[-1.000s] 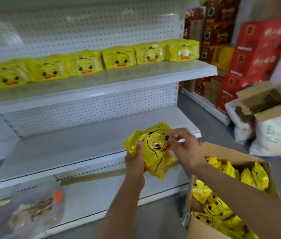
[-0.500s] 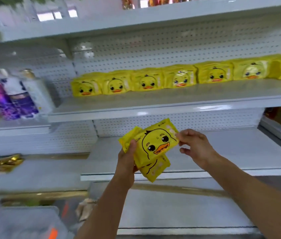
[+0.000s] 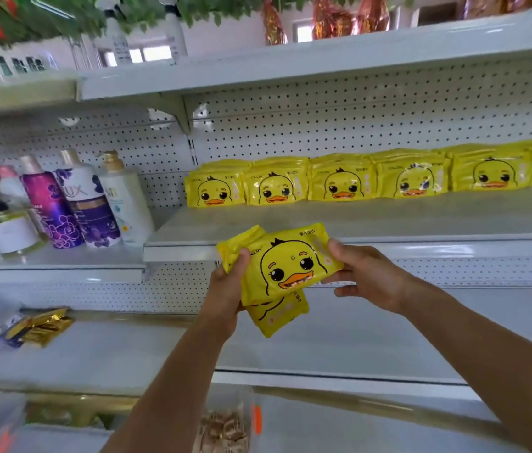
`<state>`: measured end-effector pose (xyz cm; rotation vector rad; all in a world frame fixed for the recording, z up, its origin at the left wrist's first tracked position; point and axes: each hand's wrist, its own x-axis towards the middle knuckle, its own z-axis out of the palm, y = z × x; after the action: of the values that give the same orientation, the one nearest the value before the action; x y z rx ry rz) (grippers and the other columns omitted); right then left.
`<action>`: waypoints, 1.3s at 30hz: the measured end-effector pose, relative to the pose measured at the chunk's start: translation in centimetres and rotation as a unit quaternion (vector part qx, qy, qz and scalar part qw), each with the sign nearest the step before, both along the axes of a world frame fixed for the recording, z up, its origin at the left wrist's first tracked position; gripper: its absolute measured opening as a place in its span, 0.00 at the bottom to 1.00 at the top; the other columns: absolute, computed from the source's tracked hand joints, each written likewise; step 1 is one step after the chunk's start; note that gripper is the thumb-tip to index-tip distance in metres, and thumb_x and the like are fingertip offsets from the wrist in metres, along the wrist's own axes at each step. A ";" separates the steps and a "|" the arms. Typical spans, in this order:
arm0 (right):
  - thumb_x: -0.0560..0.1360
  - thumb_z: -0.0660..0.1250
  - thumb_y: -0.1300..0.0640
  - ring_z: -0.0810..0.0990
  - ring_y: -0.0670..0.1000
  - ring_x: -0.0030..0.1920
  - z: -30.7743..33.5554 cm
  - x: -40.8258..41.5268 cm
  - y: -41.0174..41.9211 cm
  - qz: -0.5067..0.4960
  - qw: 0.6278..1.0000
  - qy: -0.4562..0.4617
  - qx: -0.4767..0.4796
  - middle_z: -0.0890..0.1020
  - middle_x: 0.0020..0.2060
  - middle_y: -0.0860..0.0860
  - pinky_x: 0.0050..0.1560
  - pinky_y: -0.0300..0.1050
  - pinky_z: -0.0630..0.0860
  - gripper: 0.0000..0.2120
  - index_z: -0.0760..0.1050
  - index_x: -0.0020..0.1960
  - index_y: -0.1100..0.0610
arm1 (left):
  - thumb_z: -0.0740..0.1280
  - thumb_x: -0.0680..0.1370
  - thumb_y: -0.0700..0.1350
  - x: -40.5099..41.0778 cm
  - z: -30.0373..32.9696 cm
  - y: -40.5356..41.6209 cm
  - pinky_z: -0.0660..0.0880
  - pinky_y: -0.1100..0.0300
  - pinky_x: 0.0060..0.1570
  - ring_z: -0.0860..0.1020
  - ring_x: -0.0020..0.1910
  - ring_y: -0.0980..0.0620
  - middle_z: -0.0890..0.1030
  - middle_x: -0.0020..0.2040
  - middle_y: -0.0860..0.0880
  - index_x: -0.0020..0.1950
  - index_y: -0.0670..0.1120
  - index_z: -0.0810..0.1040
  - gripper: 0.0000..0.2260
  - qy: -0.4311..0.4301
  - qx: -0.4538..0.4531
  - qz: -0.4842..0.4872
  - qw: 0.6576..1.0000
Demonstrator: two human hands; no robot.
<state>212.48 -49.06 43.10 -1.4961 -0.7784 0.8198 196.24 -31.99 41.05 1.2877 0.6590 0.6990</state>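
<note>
Packs (image 3: 285, 273), yellow with a duck face, are being held as a small stack just before the shelf (image 3: 356, 220) lip. At left, bottles (image 3: 71, 204) are standing in the neighbouring bay. Left hand (image 3: 228, 289) is gripping the stack's left edge, thumb curled over the front; right hand (image 3: 366, 276) is pinching the top pack's right edge. Behind, a row (image 3: 339, 183) of like packs is lining the shelf back. Over 1 s the stack is rising to shelf height, so shelving 1 pack is probably coming next.

Can't count packs (image 3: 277, 313) hidden behind top pack (image 3: 290, 269), perhaps two. Can't read blurred bottles (image 3: 71, 204) left of it. Loses shelf row (image 3: 339, 183) at the edge, upper right of it.
</note>
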 end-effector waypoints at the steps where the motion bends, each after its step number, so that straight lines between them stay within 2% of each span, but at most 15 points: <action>1: 0.70 0.69 0.44 0.82 0.50 0.46 0.6 0.3 0.7 0.021 0.999 -0.021 -0.017 0.85 0.49 0.49 0.42 0.43 0.75 0.18 0.81 0.55 0.53 | 0.65 0.78 0.57 0.3 0.3 0.5 0.80 0.49 0.44 0.84 0.46 0.47 0.86 0.48 0.49 0.53 0.51 0.80 0.11 0.003 0.007 0.000 1.000; 3: 0.65 0.74 0.48 0.79 0.49 0.41 1.6 0.7 2.0 0.039 0.997 -0.050 -0.033 0.85 0.43 0.49 0.40 0.42 0.72 0.17 0.83 0.50 0.56 | 0.66 0.78 0.57 0.9 1.0 1.6 0.81 0.49 0.45 0.84 0.47 0.47 0.86 0.47 0.49 0.53 0.52 0.80 0.12 0.005 0.013 -0.003 1.000; 6: 0.62 0.75 0.54 0.75 0.49 0.34 2.6 1.8 4.1 0.042 0.998 -0.040 -0.007 0.81 0.35 0.52 0.35 0.41 0.69 0.13 0.82 0.43 0.59 | 0.68 0.76 0.58 1.5 2.1 3.5 0.81 0.50 0.42 0.84 0.47 0.46 0.85 0.49 0.48 0.57 0.51 0.78 0.15 0.006 0.011 0.012 1.000; 8: 0.61 0.76 0.55 0.74 0.48 0.34 3.0 2.6 5.6 0.039 0.999 -0.036 0.007 0.81 0.36 0.53 0.35 0.40 0.69 0.13 0.82 0.43 0.60 | 0.68 0.76 0.57 1.8 2.9 4.8 0.81 0.45 0.48 0.84 0.48 0.45 0.85 0.49 0.47 0.57 0.50 0.79 0.14 0.002 0.034 0.010 0.999; 10: 0.62 0.76 0.57 0.76 0.47 0.34 3.3 3.2 7.1 0.028 0.999 -0.035 0.018 0.83 0.38 0.53 0.35 0.39 0.71 0.13 0.81 0.45 0.60 | 0.68 0.76 0.56 1.8 3.7 6.5 0.81 0.46 0.47 0.84 0.48 0.45 0.86 0.48 0.47 0.55 0.50 0.81 0.13 0.003 0.053 0.027 0.998; 12: 0.63 0.76 0.59 0.79 0.47 0.38 3.6 3.9 8.6 -0.001 0.999 -0.024 0.028 0.84 0.42 0.52 0.35 0.36 0.74 0.13 0.81 0.48 0.58 | 0.68 0.76 0.58 1.4 4.5 8.8 0.81 0.48 0.44 0.84 0.46 0.45 0.85 0.49 0.45 0.55 0.48 0.79 0.16 0.002 0.031 0.073 0.997; 15: 0.60 0.78 0.57 0.78 0.47 0.38 3.5 5.3 11.4 -0.072 0.997 -0.024 0.033 0.84 0.43 0.51 0.37 0.38 0.76 0.18 0.81 0.49 0.56 | 0.66 0.77 0.60 0.3 5.4 13.3 0.80 0.49 0.46 0.81 0.45 0.45 0.82 0.48 0.45 0.55 0.47 0.75 0.18 -0.011 -0.005 0.173 0.985; 18: 0.64 0.79 0.58 0.76 0.49 0.38 3.0 6.0 15.3 -0.139 0.987 -0.077 0.007 0.81 0.41 0.52 0.35 0.38 0.74 0.15 0.78 0.47 0.57 | 0.65 0.77 0.62 -0.4 5.9 17.7 0.79 0.49 0.45 0.80 0.42 0.47 0.80 0.45 0.47 0.54 0.48 0.73 0.19 -0.043 -0.009 0.234 0.971; 21: 0.62 0.81 0.53 0.73 0.51 0.44 2.8 6.2 20.0 -0.173 0.971 -0.162 -0.021 0.76 0.44 0.53 0.40 0.41 0.68 0.24 0.75 0.51 0.59 | 0.65 0.77 0.61 -0.5 6.3 20.2 0.80 0.50 0.43 0.81 0.44 0.46 0.81 0.46 0.48 0.54 0.48 0.74 0.16 -0.065 -0.029 0.224 0.972; 23: 0.60 0.82 0.52 0.71 0.50 0.40 2.8 5.9 23.2 -0.172 0.961 -0.212 -0.032 0.76 0.38 0.55 0.38 0.44 0.65 0.22 0.72 0.43 0.61 | 0.65 0.77 0.59 -0.5 6.5 21.4 0.78 0.54 0.38 0.81 0.43 0.48 0.81 0.45 0.48 0.51 0.49 0.74 0.14 -0.077 -0.034 0.214 0.973; 25: 0.62 0.81 0.52 0.69 0.50 0.36 3.0 4.9 25.9 -0.183 0.952 -0.237 -0.063 0.73 0.33 0.52 0.33 0.44 0.63 0.23 0.67 0.36 0.59 | 0.65 0.77 0.60 -0.5 6.6 22.7 0.77 0.55 0.36 0.81 0.43 0.48 0.82 0.47 0.48 0.58 0.48 0.75 0.18 -0.080 -0.039 0.202 0.975; 28: 0.64 0.80 0.51 0.68 0.52 0.36 3.4 3.8 29.1 -0.215 0.934 -0.270 -0.094 0.70 0.34 0.51 0.31 0.45 0.61 0.25 0.62 0.34 0.55 | 0.66 0.76 0.61 -0.4 6.5 24.8 0.80 0.50 0.42 0.82 0.45 0.47 0.83 0.49 0.47 0.64 0.47 0.73 0.23 -0.073 -0.050 0.182 0.979; 32: 0.65 0.78 0.50 0.73 0.55 0.44 3.9 4.0 31.9 -0.235 0.916 -0.300 -0.128 0.76 0.44 0.54 0.41 0.45 0.68 0.21 0.69 0.44 0.57 | 0.67 0.76 0.61 -0.1 6.2 26.3 0.79 0.42 0.52 0.83 0.46 0.46 0.83 0.47 0.48 0.62 0.48 0.74 0.22 -0.070 -0.070 0.154 0.983; 37: 0.66 0.78 0.50 0.77 0.60 0.54 3.9 4.0 33.2 -0.256 0.892 -0.344 -0.141 0.79 0.54 0.59 0.46 0.48 0.72 0.26 0.72 0.56 0.62 | 0.66 0.77 0.59 0.7 6.0 27.0 0.81 0.48 0.45 0.83 0.40 0.50 0.84 0.44 0.49 0.59 0.49 0.74 0.17 -0.089 -0.086 0.129 0.984; 39: 0.66 0.78 0.50 0.76 0.61 0.56 4.0 3.7 33.3 -0.263 0.887 -0.348 -0.152 0.78 0.55 0.59 0.46 0.48 0.71 0.28 0.71 0.58 0.62 | 0.66 0.77 0.59 1.1 6.1 27.0 0.81 0.47 0.46 0.83 0.37 0.51 0.84 0.42 0.50 0.58 0.49 0.75 0.16 -0.091 -0.084 0.118 0.985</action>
<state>216.22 -15.80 47.08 -2.2002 -0.7079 -0.0397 197.29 -4.97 47.12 0.9864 0.7116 0.9235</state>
